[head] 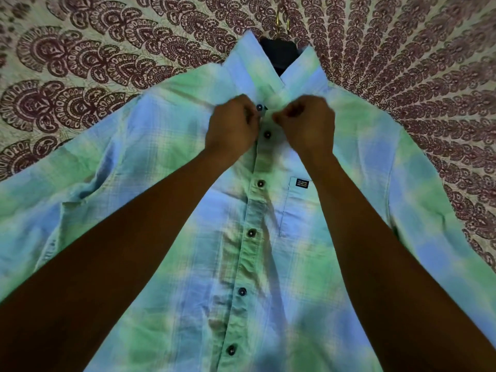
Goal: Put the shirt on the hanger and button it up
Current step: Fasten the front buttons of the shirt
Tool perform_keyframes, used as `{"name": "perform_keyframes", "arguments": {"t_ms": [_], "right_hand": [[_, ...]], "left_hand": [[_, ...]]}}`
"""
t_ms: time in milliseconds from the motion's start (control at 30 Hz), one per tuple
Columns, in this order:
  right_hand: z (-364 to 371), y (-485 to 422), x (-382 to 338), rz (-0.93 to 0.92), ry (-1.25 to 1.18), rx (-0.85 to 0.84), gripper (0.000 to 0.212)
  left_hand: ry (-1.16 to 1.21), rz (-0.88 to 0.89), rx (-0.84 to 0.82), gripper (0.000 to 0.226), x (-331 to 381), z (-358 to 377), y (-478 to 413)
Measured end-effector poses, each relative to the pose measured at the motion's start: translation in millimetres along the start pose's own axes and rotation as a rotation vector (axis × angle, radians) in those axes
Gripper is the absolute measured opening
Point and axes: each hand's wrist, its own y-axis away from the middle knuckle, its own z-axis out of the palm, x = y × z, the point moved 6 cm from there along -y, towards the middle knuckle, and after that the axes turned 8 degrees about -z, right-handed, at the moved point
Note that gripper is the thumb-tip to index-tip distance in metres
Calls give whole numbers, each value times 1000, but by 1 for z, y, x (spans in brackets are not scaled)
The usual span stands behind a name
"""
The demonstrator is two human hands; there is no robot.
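Observation:
A green and blue plaid shirt (268, 251) lies front up on the bedspread, with a dark hanger (280, 53) showing inside the open collar and its gold hook (281, 20) above. Several dark buttons down the placket are fastened. My left hand (232, 124) pinches the left edge of the placket just below the collar, beside the top button (259, 107). My right hand (308, 124) pinches the opposite edge of the placket at the same height. The two hands are a small gap apart.
A cream bedspread (107, 49) with a maroon paisley print lies under the shirt and fills the view. The shirt's sleeves spread out to the left and right. A chest pocket with a small dark label (302, 183) sits right of the placket.

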Motion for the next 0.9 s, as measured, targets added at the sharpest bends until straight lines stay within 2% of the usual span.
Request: {"name": "perform_keyframes", "arguments": {"t_ms": [67,133,233,367,467,567,633,733,800,833,900], "right_hand": [[-2,-17,-14,-60,59,25,7],[14,-34,-18,-62,247,-104,12],[31,-46,-21,-41,461,-315,38],[28,-55,-27,-84,494,-349,39],[16,-54,-21,-44,397,-270,34],[6,-50,4,87,168,-87,24],[8,-44,19,188,-112,21,16],[12,-30,31,353,-698,158,14],[18,-21,27,438,-1092,177,10],[20,-18,23,461,-1229,172,14],[23,-15,18,475,-1383,175,21]], "left_hand": [[-41,88,61,16,11,-11,-12],[-175,92,-13,22,17,-2,-29],[-486,6,-117,26,19,19,-44],[-604,-9,-115,25,27,27,-52],[-567,-30,-124,26,27,27,-54],[-489,-38,-147,28,21,28,-55],[-340,-45,-111,23,14,29,-56],[168,-129,-69,2,7,26,-53],[524,-206,-122,21,2,27,-54],[608,-216,-152,26,3,27,-54],[615,-194,-196,28,9,24,-51]]}}
